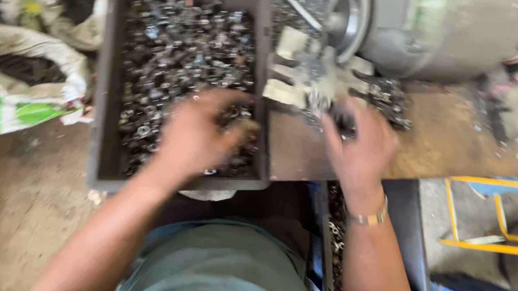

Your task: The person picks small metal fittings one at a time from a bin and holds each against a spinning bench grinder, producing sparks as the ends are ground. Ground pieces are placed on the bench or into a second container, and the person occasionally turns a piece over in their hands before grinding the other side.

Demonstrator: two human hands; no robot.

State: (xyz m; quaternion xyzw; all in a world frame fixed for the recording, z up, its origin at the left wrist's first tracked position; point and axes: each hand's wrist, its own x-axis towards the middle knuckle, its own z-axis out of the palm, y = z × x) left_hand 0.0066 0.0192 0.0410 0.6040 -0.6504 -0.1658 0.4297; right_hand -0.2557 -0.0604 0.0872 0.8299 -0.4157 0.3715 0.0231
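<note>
A worn brown wooden workbench (pixel 456 142) fills this dusty workshop corner, a grey round-bodied motor machine (pixel 440 30) at its back and white woven sacks (pixel 25 65) slumped on the floor. The left hand (pixel 195 137) is down in the grey plastic crate (pixel 106 90), fingers curled into the small dark metal parts (pixel 186 47); blur hides whether it grips any. The right hand (pixel 360 147) pinches a dark piece (pixel 342 120) near the machine's fixture. The crate looks mostly full, so plenty seems left.
</note>
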